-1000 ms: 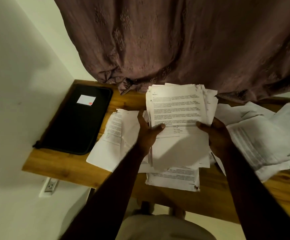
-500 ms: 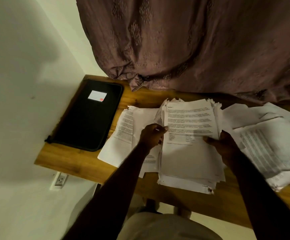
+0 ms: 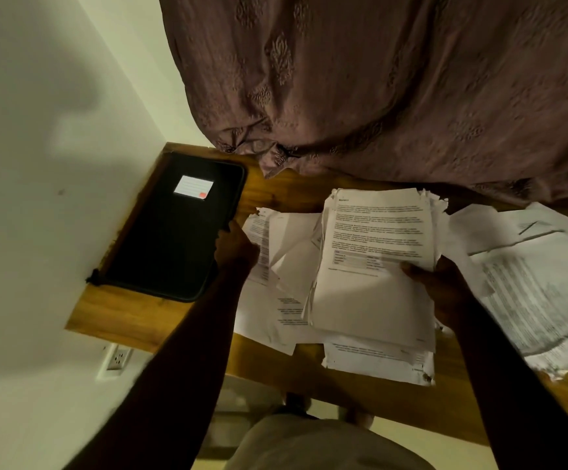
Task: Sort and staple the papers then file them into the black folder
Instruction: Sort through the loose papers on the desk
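Paper stack (image 3: 374, 266): light, floppy, slip-prone; needs 2-edge hold. Pinched at right edge by right hand (image 3: 445, 290). Left hand (image 3: 238, 247) at black folder (image 3: 174, 228) rim, grip unclear.

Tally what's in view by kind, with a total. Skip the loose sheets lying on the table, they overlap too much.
Black folder: 1
White label on the folder: 1
Paper stack held in the right hand: 1
Hands: 2, the left hand and the right hand
Wall socket: 1
Curtain: 1
Wooden table: 1
Total: 8
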Action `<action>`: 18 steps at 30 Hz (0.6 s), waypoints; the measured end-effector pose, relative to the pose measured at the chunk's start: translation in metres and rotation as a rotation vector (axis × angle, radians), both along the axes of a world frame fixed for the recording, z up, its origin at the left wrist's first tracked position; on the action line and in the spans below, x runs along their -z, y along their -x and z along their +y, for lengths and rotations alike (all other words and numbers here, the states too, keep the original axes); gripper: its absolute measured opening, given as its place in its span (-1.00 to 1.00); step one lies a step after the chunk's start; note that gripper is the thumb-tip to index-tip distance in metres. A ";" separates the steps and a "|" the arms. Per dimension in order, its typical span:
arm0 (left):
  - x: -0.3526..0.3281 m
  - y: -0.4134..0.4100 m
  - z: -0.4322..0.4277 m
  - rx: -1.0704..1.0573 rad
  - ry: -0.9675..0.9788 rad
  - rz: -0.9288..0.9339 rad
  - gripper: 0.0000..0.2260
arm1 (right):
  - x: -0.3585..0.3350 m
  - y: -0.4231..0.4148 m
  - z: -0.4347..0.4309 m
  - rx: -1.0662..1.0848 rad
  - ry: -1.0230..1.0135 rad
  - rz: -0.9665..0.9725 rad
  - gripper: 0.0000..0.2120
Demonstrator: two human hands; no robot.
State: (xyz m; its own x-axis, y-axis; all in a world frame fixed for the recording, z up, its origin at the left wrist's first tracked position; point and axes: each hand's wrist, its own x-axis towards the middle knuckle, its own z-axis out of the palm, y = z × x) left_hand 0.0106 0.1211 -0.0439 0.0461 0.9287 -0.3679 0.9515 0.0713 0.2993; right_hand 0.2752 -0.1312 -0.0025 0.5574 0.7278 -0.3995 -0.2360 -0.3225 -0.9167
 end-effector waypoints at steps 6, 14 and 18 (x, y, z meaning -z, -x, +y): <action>-0.005 0.006 0.014 -0.013 0.035 -0.057 -0.65 | 0.005 0.005 0.001 0.038 -0.024 -0.004 -0.06; -0.059 0.024 0.001 -0.106 -0.208 -0.202 -0.75 | 0.006 0.017 0.007 0.006 -0.097 0.044 -0.58; -0.092 0.038 0.001 -0.046 -0.264 -0.471 -0.76 | 0.003 0.024 0.015 -0.044 -0.184 0.120 -0.53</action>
